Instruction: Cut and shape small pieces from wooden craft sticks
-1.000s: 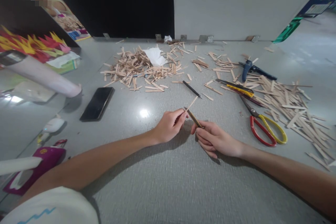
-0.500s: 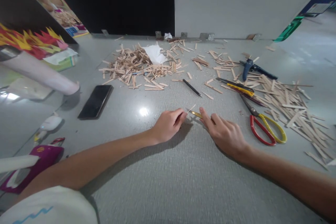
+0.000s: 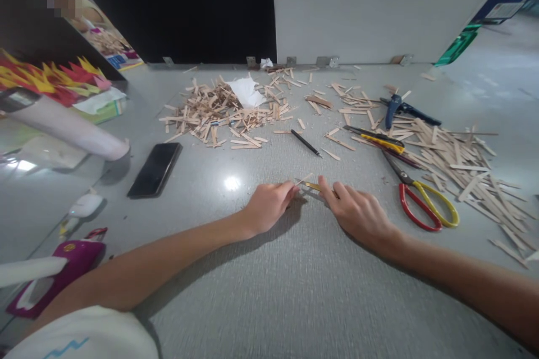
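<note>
My left hand [image 3: 272, 205] pinches a thin wooden stick [image 3: 309, 176] that pokes out past the fingertips, slanting up to the right. Facing it, my right hand [image 3: 356, 207] is closed around a craft knife [image 3: 312, 185] with a gold-yellow body, index finger laid along it. The blade end meets or nearly meets the stick close to my left fingertips; whether they touch is too small to tell. Just beyond both hands lies a black pen-like tool [image 3: 306, 143]. Red-and-yellow-handled scissors [image 3: 429, 205] rest right of my right hand.
Cut wooden pieces are heaped at the back [image 3: 214, 109], with white paper [image 3: 247, 92] on top. More sticks [image 3: 463, 162] spread at right, near yellow-handled scissors [image 3: 381, 140] and a blue-handled tool [image 3: 394, 109]. A phone [image 3: 155, 170], a cardboard tube [image 3: 80, 126] and a purple glue gun [image 3: 63, 269] lie left.
The view has shifted slightly. Both hands keep their grips on the stick and the craft knife; the blade and stick remain close together, with only slight hand movement.
</note>
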Tool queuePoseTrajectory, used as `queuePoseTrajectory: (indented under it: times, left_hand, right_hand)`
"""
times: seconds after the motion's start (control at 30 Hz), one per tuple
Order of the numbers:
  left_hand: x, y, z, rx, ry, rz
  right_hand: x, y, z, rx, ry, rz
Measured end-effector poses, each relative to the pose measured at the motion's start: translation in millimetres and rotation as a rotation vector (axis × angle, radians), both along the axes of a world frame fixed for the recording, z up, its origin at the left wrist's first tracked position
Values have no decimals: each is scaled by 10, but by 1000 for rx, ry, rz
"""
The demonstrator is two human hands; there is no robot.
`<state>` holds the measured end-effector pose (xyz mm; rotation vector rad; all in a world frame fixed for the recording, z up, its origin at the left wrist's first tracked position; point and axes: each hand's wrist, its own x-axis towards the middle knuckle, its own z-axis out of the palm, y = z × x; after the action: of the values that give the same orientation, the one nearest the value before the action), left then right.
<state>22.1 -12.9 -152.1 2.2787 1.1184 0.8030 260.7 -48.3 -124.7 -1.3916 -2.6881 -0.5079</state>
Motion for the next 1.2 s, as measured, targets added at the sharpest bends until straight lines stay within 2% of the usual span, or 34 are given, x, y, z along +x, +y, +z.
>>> queuePoseTrajectory:
  times: [0.13, 0.3, 0.7, 0.9, 1.0, 1.03, 1.07, 1.17, 1.2]
  left_hand:
    - [5, 12, -3, 34, 1, -11]
    - [20, 27, 22, 66, -14, 15]
    - [22, 65, 4, 75, -49, 46]
    - [8, 77, -5, 49, -80, 55]
    - [-35, 43, -2, 47, -97, 75]
    - [-46, 32, 1, 46, -107, 86]
    - [-50, 23, 3, 41, -121, 106]
    - [-18, 15, 17, 15, -167, 139]
    - [0, 16, 24, -1, -180, 140]
  right_hand:
    - [-25, 80, 64, 21, -120, -115]
    - [-67, 139, 122, -26, -170, -180]
    - [-150, 171, 245, -202, -191, -299]
    - [-213, 179, 263, -313, -107, -332]
    - [19, 359, 441, -302, -15, -525]
    - [143, 427, 540, -231, 10, -731]
    - [269, 483, 649, -178, 10, -844]
    - [467, 519, 881, -28, 21, -944]
    - [441, 490, 881, -38, 81, -876]
